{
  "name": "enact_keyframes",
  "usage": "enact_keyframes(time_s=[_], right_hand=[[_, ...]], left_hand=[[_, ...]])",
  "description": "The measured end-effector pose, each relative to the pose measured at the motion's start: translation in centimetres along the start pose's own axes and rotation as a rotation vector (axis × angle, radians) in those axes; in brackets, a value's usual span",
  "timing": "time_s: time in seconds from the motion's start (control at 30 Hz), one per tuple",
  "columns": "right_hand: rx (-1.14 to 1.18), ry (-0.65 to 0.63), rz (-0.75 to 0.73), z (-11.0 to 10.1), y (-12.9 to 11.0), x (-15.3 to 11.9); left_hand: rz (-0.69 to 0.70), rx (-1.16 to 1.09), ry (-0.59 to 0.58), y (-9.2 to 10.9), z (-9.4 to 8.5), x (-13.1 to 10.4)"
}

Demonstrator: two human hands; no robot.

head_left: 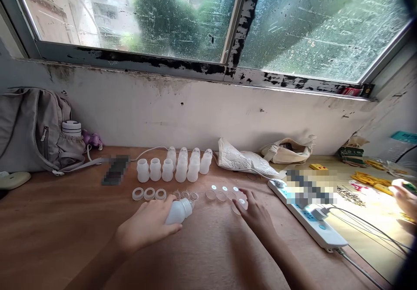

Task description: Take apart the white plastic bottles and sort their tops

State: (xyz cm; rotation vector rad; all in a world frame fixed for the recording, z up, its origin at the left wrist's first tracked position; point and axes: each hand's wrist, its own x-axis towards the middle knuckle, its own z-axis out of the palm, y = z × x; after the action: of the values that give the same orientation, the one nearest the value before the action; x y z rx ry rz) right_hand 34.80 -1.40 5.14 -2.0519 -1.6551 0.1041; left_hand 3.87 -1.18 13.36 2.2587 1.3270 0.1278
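My left hand (146, 225) is wrapped round a small frosted baby bottle (177, 212). The bottle lies tilted, its collar and clear teat end pointing right. My right hand (256, 211) has thumb and index finger on a clear round cap (236, 210) with a small white disc (241, 201) at it. Beside that hand lie several clear round caps (221, 195) and white discs (224, 188). Clear teats (185, 194) stand just beyond the held bottle, next to white collar rings (149, 193). Behind them are open frosted bottles (155, 169) and several bottles with tops fitted (195, 159).
A white power strip (308, 216) with plugs and cables runs along the right. White padded packaging (244, 159) and a cloth pouch (288, 150) lie by the wall. A grey backpack (35, 129) stands left. Another person's hand (402, 196) shows at far right.
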Motion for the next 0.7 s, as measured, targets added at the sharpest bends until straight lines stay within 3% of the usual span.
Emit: enact_keyframes(time_s=[0.03, 0.1, 0.17, 0.23, 0.33, 0.47, 0.7], right_hand=[[0.067, -0.021, -0.042, -0.5, -1.3, -0.2], [0.26, -0.194, -0.159, -1.6, -4.4, -0.8], [0.418, -0.303, -0.278, -2.2, -7.4, -1.4], [0.505, -0.301, -0.346, -2.5, -10.1, -1.8], [0.579, -0.217, -0.298, -2.1, -12.7, -1.8], [0.602, -0.208, -0.256, -1.0, -14.2, -1.1], [0.608, -0.182, -0.416, -0.6, -13.6, -1.1]], left_hand=[[-0.003, -0.014, 0.046, 0.1, 0.0, 0.2], [0.003, -0.063, 0.11, 0.4, 0.0, 0.7], [0.043, -0.188, 0.096, 0.9, 0.4, 1.2], [0.088, -0.329, 0.08, 1.4, 1.0, 1.6], [0.099, -0.428, 0.148, 1.9, 2.3, 2.1], [0.092, -0.467, 0.256, 2.1, 3.4, 2.4], [0.148, -0.856, 0.091, 2.7, 5.2, 2.8]])
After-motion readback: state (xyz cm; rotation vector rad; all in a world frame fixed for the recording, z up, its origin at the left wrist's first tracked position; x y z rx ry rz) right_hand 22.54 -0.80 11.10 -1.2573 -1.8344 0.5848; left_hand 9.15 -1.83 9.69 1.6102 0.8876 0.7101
